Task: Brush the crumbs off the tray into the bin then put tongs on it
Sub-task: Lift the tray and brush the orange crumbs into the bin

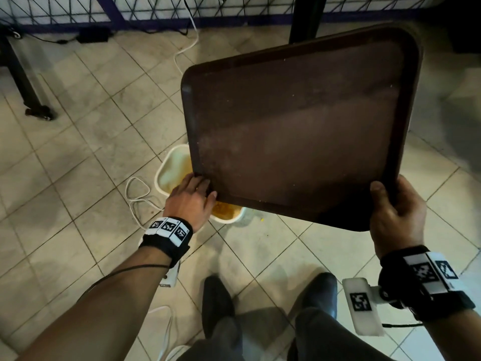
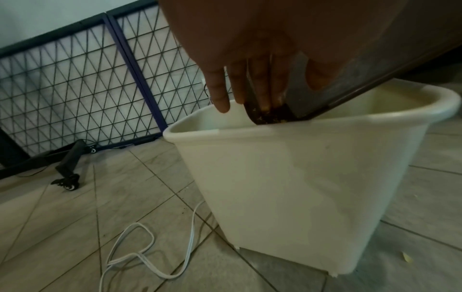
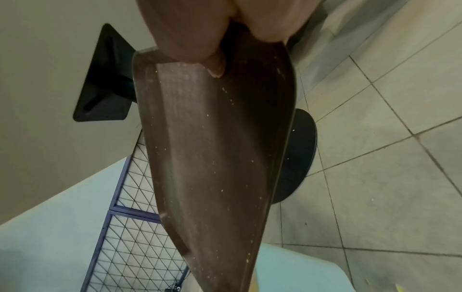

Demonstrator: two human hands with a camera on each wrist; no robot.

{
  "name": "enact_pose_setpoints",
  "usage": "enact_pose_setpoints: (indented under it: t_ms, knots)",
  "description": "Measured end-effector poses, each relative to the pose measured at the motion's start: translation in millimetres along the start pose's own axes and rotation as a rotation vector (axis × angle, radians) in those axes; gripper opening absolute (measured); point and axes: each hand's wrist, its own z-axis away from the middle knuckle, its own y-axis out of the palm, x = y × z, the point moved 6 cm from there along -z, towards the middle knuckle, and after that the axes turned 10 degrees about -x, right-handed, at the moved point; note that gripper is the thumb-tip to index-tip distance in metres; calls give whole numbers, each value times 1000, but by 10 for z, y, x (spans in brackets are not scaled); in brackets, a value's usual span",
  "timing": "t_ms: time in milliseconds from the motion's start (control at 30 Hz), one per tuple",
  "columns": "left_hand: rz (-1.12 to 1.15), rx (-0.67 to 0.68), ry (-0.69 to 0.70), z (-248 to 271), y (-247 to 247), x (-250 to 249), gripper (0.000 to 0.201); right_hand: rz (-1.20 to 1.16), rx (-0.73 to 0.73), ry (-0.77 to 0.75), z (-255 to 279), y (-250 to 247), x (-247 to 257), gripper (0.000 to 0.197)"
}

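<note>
head cam looks down; wrist cams close, perhaps upward; all share tray (image 1: 299, 131).

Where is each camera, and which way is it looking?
Head: on the person's head, looking down at the tilted tray, the bin, both hands, forearms and shoes.
Left wrist: on the left wrist, looking along the left hand at the bin's rim, where straight fingers brush the tray's low corner.
Right wrist: on the right wrist, looking down the tray; the right hand grips its top edge.
Shared: all three show the tray; head and left wrist show the bin.
</note>
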Motion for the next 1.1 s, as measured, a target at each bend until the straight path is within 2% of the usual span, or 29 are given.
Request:
enact_pose_setpoints:
  t_ms: [133,300,367,500,633,733,800,900,1000,1100]
  knots:
    - [20,177,-55,34,191,-99,67,-59,-38,34,-28,-6,12,30]
    - [-8,246,10,138,296,-145,72,-43,-28,32,-69,-29,46,34]
    - [-53,200,25,129,205,-70,71,-14,-19,15,-55,-42,60,34]
    - [-18,4,-9,120,-40,-15,60,2,-26,13,-31,-54,57,30]
    - [153,-78,141,164,-175,-537,54,-8,-33,12,-7,-4,68,29]
    - [249,-76,291,261,-248,-1082,60,2,-23,-1,2,66,88,28]
    - [229,-84,391,322,-284,-1411,65,3,-11,-1,-1,109,98,26]
    - [199,-128,446,296,-368,-1732,69,0,4,-1,-4,159,117,24]
    - [154,-93,438,209,-314,-1740,72,-20,9,9,8,223,161,25]
    - [83,35,402,275,-25,-1385,74,-62,1,34,-16,252,194,26]
